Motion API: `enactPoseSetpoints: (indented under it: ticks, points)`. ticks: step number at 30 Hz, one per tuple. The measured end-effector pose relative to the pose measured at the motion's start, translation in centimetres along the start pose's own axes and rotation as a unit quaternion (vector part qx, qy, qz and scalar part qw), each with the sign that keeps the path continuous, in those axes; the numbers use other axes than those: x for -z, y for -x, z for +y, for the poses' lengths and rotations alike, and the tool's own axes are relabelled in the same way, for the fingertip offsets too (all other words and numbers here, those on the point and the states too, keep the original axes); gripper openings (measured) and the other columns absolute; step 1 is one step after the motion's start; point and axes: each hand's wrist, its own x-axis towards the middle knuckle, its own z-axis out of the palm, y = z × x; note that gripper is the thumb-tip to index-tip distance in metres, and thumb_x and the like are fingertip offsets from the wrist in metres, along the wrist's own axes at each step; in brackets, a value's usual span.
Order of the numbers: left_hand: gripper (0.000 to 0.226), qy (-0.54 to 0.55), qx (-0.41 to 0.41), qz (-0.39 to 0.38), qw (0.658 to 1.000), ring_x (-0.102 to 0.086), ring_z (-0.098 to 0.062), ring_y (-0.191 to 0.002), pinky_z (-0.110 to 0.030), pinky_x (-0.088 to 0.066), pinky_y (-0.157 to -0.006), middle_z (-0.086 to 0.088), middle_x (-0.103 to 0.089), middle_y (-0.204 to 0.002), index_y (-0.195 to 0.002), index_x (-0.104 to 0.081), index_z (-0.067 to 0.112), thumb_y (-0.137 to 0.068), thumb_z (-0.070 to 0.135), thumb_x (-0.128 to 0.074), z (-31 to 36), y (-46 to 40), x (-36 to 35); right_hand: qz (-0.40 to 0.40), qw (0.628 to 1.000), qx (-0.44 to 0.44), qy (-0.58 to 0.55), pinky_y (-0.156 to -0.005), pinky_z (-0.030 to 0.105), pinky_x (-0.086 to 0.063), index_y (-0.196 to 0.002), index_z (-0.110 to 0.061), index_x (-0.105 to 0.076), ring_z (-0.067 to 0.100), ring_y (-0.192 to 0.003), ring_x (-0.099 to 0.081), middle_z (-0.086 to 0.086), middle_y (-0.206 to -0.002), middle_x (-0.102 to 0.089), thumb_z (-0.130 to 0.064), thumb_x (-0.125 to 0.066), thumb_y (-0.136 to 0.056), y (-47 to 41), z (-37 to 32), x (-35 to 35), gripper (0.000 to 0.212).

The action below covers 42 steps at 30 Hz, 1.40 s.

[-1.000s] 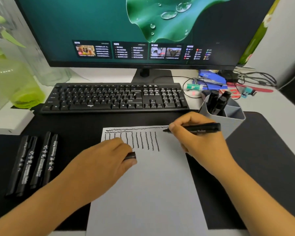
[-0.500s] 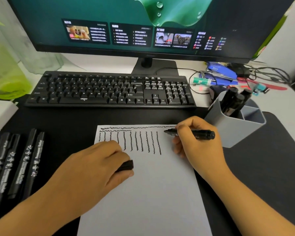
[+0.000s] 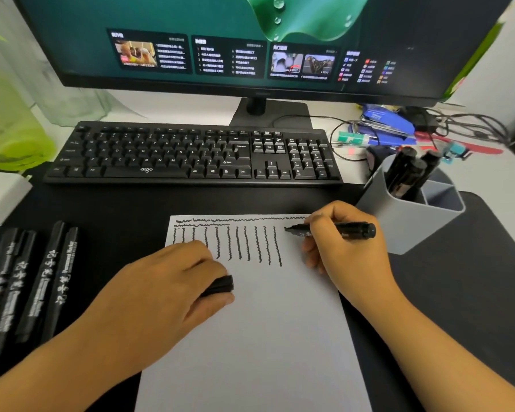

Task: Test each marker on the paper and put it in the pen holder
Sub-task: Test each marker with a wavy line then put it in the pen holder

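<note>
Markers (image 3: pixel 27 289), four black capped ones, are laid side by side on the dark desk mat (image 3: pixel 458 307) at the far left, well apart from the paper. Behind them a white box (image 3: pixel 0 197) and a green translucent bottle (image 3: pixel 9 123) are seen at the left edge. A black keyboard (image 3: pixel 191 153) is set across the far side of the mat, under a lit monitor (image 3: pixel 250 40).

The left hand (image 3: pixel 161 286) is rested on the left part of the paper (image 3: pixel 250 337), fingers curled round a black marker cap (image 3: pixel 220 285) that pokes out beside the thumb. Wavy black test lines (image 3: pixel 244 242) are drawn along the paper's far edge: horizontal strokes above a row of vertical ones.

The right hand (image 3: pixel 345 245) is clenched round an uncapped black marker (image 3: pixel 339 230), held nearly level, its tip at the paper just right of the last vertical line; whether it touches cannot be told.

A grey pen holder (image 3: pixel 399 221) is stood right of the paper, with several black markers upright in its far left compartment. Beyond it, a blue stapler (image 3: pixel 390 120) and tangled cables (image 3: pixel 458 120) are noted.
</note>
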Motion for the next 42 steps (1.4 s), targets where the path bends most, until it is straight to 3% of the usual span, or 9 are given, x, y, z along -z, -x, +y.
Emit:
enactPoseSetpoints:
  ticks: [4, 10, 27, 35, 42]
  points:
    - [0.043, -0.002, -0.002, 0.0, 1.0, -0.057, -0.004, -0.073, -0.021, -0.054, -0.061, 0.013, -0.059, -0.09, -0.097, -0.067, 0.028, -0.087, 0.058, -0.037, -0.1, 0.0, -0.1, 0.001, 1.0, -0.012, 0.005, -0.039, 0.023, -0.043, -0.069, -0.013, -0.065, 0.021, -0.044, -0.059, 0.016, -0.057, -0.065, -0.022, -0.054, -0.081, -0.1, 0.1, 0.0, 0.019]
    - [0.043, -0.001, 0.0, 0.0, 1.0, -0.057, -0.004, -0.072, -0.02, -0.053, -0.06, 0.013, -0.059, -0.09, -0.098, -0.066, 0.029, -0.087, 0.058, -0.037, -0.1, 0.0, -0.1, -0.001, 1.0, -0.008, 0.018, -0.044, 0.036, -0.049, -0.069, -0.004, -0.064, 0.022, -0.047, -0.057, 0.019, -0.058, -0.063, -0.021, -0.054, -0.081, 0.1, 0.0, 0.2, 0.023]
    - [0.041, 0.005, 0.004, 0.005, 1.0, -0.056, -0.004, -0.073, -0.021, -0.053, -0.061, 0.014, -0.057, -0.091, -0.098, -0.065, 0.03, -0.088, 0.059, -0.037, -0.1, 0.1, -0.1, -0.014, 1.0, -0.001, 0.002, -0.042, 0.031, -0.044, -0.065, 0.0, -0.062, 0.017, -0.043, -0.052, 0.022, -0.055, -0.057, -0.015, -0.052, -0.08, 1.2, -0.4, 0.5, 0.023]
    - [0.041, 0.001, 0.008, 0.002, 1.0, -0.055, -0.005, -0.073, -0.021, -0.053, -0.061, 0.014, -0.056, -0.09, -0.098, -0.065, 0.029, -0.088, 0.058, -0.037, 0.0, 0.1, -0.1, -0.017, 1.0, 0.01, 0.023, -0.041, 0.026, -0.043, -0.062, -0.01, -0.064, 0.014, -0.042, -0.051, 0.019, -0.055, -0.059, -0.017, -0.051, -0.08, 1.4, -0.5, 0.6, 0.023]
    - [0.044, 0.0, 0.012, 0.001, 1.0, -0.058, -0.006, -0.072, -0.021, -0.054, -0.061, 0.012, -0.059, -0.089, -0.097, -0.067, 0.028, -0.087, 0.058, -0.036, 0.2, 0.1, 0.1, -0.025, 0.999, 0.012, 0.028, -0.039, 0.024, -0.038, -0.06, -0.007, -0.061, 0.015, -0.04, -0.045, 0.023, -0.053, -0.053, -0.016, -0.05, -0.079, 1.6, -0.5, 0.8, 0.023]
